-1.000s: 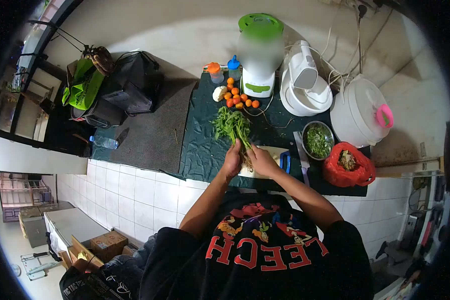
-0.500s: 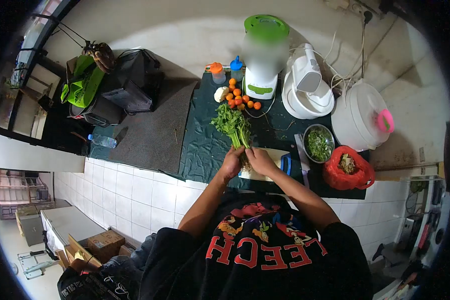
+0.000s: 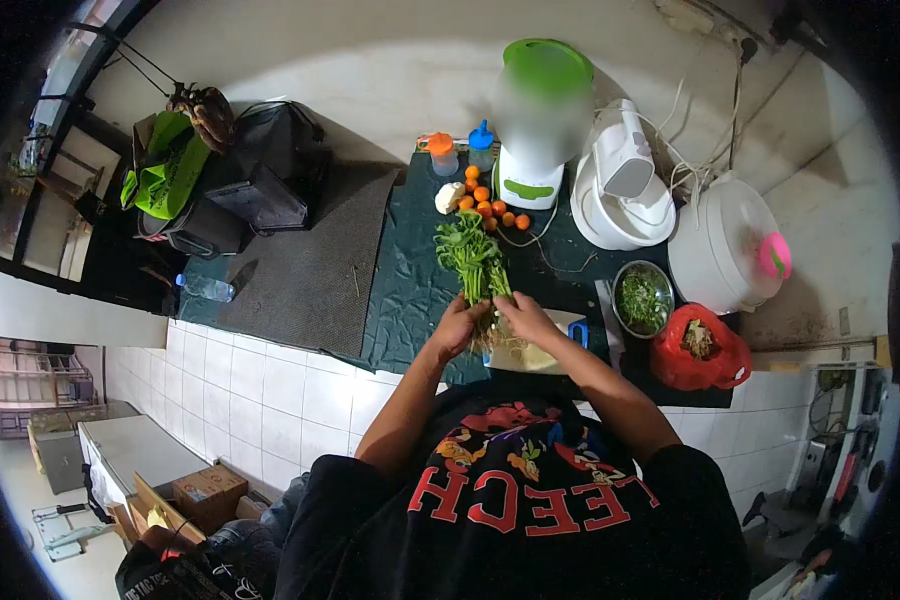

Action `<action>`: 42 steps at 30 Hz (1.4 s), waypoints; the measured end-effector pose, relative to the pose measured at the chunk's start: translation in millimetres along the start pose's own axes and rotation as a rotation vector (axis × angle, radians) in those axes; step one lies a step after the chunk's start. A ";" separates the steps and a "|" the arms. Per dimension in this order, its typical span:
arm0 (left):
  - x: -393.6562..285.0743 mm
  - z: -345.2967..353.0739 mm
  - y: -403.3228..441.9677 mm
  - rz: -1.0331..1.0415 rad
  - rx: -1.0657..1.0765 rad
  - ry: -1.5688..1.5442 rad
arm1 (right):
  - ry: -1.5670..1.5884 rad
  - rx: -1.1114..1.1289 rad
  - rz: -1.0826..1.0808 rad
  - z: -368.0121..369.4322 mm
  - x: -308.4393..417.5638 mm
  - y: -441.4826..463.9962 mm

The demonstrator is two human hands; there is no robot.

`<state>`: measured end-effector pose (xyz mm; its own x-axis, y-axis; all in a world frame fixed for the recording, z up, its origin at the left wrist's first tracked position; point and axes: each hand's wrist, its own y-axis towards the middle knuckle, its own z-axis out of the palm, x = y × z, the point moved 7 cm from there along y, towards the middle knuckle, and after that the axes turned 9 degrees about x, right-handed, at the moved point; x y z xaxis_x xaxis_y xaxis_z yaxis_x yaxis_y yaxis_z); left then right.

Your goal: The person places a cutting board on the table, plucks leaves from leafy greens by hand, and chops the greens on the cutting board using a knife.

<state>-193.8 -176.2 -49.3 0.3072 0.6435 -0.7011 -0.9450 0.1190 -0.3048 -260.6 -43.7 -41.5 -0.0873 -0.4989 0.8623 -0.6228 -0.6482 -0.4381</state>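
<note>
A bunch of leafy green herbs [image 3: 462, 245] with pale stems and stringy roots is held upright between my hands, its leaves pointing away from me. My left hand [image 3: 457, 326] is closed around the lower stems on the left. On the right side, my right hand [image 3: 526, 319] grips stems near the root end. The roots hang over a white cutting board [image 3: 530, 358] with a blue handle [image 3: 579, 331], partly covered by my right forearm. Right of the board lies a knife [image 3: 610, 325]. Chopped greens [image 3: 642, 302] fill a metal bowl [image 3: 622, 322] beyond it.
Several small orange tomatoes [image 3: 485, 209], a white vegetable piece [image 3: 449, 198] and two bottles with orange [image 3: 440, 144] and blue [image 3: 482, 135] tops stand behind. A white-green appliance [image 3: 526, 175], stand mixer [image 3: 625, 205], white tub [image 3: 720, 240] and red bag [image 3: 690, 370] of trimmings line the right.
The view has shifted slightly, so the table things sit lower and further right. The stems between my hands are parted more, and more of the roots shows.
</note>
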 end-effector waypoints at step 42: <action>-11.8 -56.3 7.4 0.046 -0.059 1.121 | -0.090 -0.231 0.168 29.6 34.5 58.1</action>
<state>-198.1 -225.5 -79.5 0.2279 -0.4012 -0.8872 -0.9604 0.0573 -0.2726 -276.8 -115.6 -44.8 -0.1411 -0.6438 0.7521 -0.7668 -0.4095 -0.4943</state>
